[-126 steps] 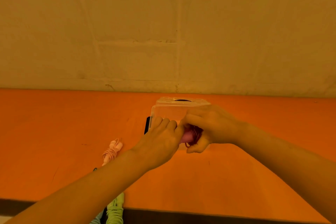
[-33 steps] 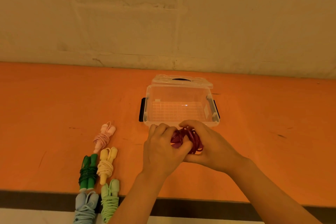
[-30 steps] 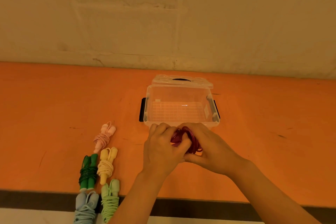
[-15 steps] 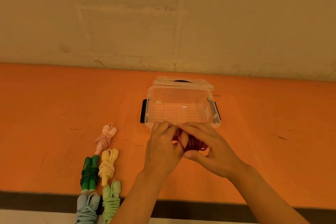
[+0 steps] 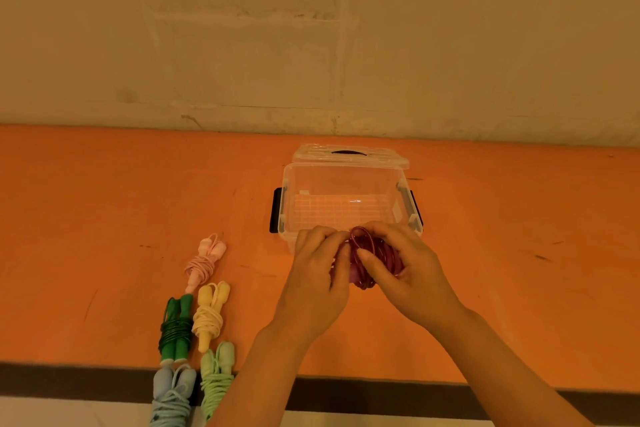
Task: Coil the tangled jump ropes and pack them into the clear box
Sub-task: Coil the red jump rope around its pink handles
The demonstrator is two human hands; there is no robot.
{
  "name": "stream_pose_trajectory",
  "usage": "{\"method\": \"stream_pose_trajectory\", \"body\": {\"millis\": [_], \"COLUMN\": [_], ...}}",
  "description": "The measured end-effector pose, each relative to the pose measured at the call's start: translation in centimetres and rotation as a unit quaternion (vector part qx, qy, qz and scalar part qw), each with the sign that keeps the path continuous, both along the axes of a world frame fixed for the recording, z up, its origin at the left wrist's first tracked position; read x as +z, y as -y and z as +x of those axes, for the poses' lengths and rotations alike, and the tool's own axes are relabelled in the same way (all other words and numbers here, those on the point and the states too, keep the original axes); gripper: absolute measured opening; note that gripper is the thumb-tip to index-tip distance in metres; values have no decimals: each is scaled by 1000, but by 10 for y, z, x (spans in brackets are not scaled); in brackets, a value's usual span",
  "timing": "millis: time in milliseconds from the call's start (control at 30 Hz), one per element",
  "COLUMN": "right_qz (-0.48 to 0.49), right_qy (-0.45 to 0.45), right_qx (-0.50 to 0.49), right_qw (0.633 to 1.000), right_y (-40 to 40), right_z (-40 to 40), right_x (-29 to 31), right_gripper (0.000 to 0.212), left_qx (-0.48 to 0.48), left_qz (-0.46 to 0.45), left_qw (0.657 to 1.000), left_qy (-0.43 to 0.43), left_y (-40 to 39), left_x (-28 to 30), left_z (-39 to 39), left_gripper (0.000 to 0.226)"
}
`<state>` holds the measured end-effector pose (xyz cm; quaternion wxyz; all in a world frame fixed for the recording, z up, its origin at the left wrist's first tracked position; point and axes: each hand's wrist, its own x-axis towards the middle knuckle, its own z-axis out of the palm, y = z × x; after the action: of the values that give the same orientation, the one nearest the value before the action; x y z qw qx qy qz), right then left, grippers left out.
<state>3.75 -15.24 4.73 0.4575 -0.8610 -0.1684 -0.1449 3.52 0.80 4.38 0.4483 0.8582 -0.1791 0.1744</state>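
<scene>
A dark pink jump rope [image 5: 370, 258], wound into a bundle, sits between both hands just in front of the clear box [image 5: 346, 184]. My left hand [image 5: 320, 274] grips its left end with curled fingers. My right hand [image 5: 403, 269] wraps round the coils, thumb pressed on them. The box stands open on the orange table [image 5: 104, 204], with nothing inside it. Coiled ropes lie at the front left: pale pink [image 5: 204, 263], yellow [image 5: 210, 314], dark green [image 5: 176, 331], light green [image 5: 217, 380] and light blue [image 5: 172, 397].
The box lid [image 5: 349, 155] lies tipped back behind the box, near the beige wall [image 5: 311, 45]. Black latches [image 5: 276, 210] stick out at the box's sides. The table's dark front edge [image 5: 381, 388] runs along the bottom; the light blue and light green ropes overhang it.
Both hands with the pink rope have shifted slightly toward the box's front wall. My right hand has turned over the coils, thumb now on top. The camera view dropped since the oldest frame.
</scene>
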Motion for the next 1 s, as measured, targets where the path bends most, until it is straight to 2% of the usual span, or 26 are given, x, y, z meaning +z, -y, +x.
{"method": "stream_pose_trajectory", "body": {"millis": [67, 233, 300, 467, 567, 633, 833, 1000], "right_qz": [-15, 21, 34, 43, 35, 28, 30, 26], "right_qy": [42, 79, 84, 107, 133, 140, 135, 131], "right_qx": [-29, -88, -84, -81, -96, -102, -92, -76], "right_qw": [999, 993, 992, 990, 986, 985, 986, 988], "right_y": [-4, -9, -9, -11, -12, -11, -9, -11], "right_z": [-1, -1, -1, -1, -2, -1, 1, 2], "right_x": [-2, -3, 0, 6, 8, 9, 7, 7], "right_gripper": [37, 33, 32, 28, 29, 30, 34, 38], "left_qx": [-4, -36, -49, -35, 16, 50, 67, 97], "left_qz": [-13, -114, -116, -100, -44, -23, -56, -87], "left_qw": [1000, 993, 992, 993, 997, 997, 995, 991], "left_qy": [-5, -22, 10, 43, 68, 51, -36, -28], "left_y": [1, 4, 2, 2, 3, 3, 14, 18], "left_x": [3, 16, 17, 20, 20, 22, 28, 29], "left_z": [-1, -5, -4, -3, -2, -1, -3, -5], "left_gripper": [26, 15, 9, 10, 13, 13, 15, 13]}}
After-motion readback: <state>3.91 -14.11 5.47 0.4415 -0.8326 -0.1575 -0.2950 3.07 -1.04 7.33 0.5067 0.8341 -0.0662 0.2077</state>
